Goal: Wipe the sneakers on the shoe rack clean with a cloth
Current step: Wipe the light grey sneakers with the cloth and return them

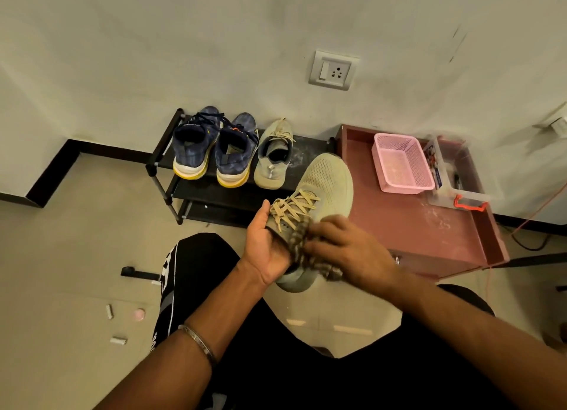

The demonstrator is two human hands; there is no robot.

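Right hand [346, 250] gripped a mottled brown cloth [302, 247], fingers curled over it, and pressed it to the collar and tongue end of a pale green sneaker [325, 182]. Left hand [265, 247] cupped that sneaker's near side, thumb up by the laces, fingers wrapped under. Shoe was held in the air above the person's lap, just in front of the shoe rack [162, 161].

Long axis ran from the heel, low and near the wrists, up and away to the toe, which pointed toward the wall and slightly right; upper faced the camera.

Progress, as a judgement: wiping was under way on this one shoe (how much of it was already clean could not be told). Its mate [273, 155] sat on the rack's top shelf, toe to the wall, heel outward; beside it, to the left, the blue pair [214, 146] stood the same way. Those three looked untouched, so most of the task likely remained.
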